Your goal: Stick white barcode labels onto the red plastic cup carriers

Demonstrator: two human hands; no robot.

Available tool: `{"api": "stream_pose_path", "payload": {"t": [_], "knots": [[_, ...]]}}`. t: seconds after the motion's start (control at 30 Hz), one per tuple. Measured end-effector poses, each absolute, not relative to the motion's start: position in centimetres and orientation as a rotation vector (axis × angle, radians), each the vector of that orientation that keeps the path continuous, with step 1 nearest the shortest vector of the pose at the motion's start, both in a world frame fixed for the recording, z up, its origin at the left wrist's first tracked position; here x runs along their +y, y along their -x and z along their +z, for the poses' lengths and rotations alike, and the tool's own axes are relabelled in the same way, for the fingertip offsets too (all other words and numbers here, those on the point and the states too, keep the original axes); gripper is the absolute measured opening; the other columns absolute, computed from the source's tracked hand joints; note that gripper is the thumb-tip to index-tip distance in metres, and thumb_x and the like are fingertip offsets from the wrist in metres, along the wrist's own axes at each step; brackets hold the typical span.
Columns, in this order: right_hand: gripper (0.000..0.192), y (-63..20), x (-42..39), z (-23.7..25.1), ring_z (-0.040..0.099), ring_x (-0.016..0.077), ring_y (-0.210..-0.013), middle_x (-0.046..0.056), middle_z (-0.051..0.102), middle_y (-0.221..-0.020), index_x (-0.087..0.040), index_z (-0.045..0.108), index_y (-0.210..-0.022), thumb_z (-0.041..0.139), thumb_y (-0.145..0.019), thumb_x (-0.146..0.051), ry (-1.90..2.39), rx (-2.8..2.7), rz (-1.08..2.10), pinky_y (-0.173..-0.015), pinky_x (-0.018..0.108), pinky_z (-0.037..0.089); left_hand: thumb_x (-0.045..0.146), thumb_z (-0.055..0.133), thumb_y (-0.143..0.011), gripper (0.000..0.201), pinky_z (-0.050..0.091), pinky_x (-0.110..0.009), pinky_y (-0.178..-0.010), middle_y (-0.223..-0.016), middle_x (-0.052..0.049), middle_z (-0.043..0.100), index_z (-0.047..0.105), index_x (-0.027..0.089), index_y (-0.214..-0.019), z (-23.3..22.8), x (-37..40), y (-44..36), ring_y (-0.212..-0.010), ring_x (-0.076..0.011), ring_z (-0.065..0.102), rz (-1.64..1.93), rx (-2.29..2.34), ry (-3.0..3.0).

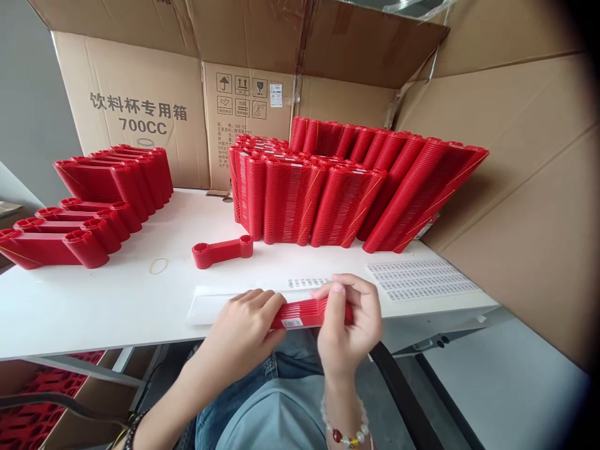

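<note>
My left hand [248,322] and my right hand [349,319] together hold a small stack of flat red plastic pieces [304,312] edge-on at the near edge of the white table [94,306]. A small white barcode label sits on the stack's near side by my left fingers. My right thumb and fingers pinch the stack's right end. Just beyond my hands lies a white label backing strip [210,303] with a row of labels [307,282]. A short stack of red pieces [222,250] lies alone on the table further back.
Large banded stacks of red pieces [347,187] lean at the back right, more stacks [94,200] at the left. A label sheet [419,280] lies to the right, a rubber band [158,266] to the left. Cardboard boxes [140,112] wall the back and right. Below left, a box holds red pieces [32,415].
</note>
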State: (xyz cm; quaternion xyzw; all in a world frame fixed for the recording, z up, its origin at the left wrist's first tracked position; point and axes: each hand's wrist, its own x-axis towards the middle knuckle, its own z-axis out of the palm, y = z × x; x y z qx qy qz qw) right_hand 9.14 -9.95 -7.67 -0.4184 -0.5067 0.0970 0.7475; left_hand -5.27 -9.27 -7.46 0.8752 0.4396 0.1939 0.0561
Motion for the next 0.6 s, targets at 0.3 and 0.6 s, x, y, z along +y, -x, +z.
{"api": "stream_pose_path", "payload": {"t": [0.3,0.6], "knots": [[0.023,-9.0,-8.4,-8.3,0.06,0.0215,-0.101,0.008,0.063,-0.111,-0.023,0.059,-0.108,0.055,-0.092,-0.039,1.15,-1.273,0.479,-0.083,0.037,0.052,0.03,0.043,-0.097,0.016,0.028,-0.029,-0.054,-0.076,-0.01,0.069,0.055,0.02,-0.095,-6.6,-6.1,5.1,-0.065,-0.0272,0.065,0.383,1.649,-2.499],[0.033,-13.5,-7.0,-8.7,0.057,0.0258,-0.105,0.01,0.061,-0.117,-0.023,0.058,-0.105,0.059,-0.085,-0.049,1.195,-1.092,0.428,-0.09,0.045,0.046,0.036,0.061,-0.081,0.025,0.037,-0.028,-0.051,-0.061,-0.004,0.058,0.048,0.021,-0.066,-4.3,0.7,20.9,-0.056,-0.0214,0.058,0.325,2.241,-1.863]]}}
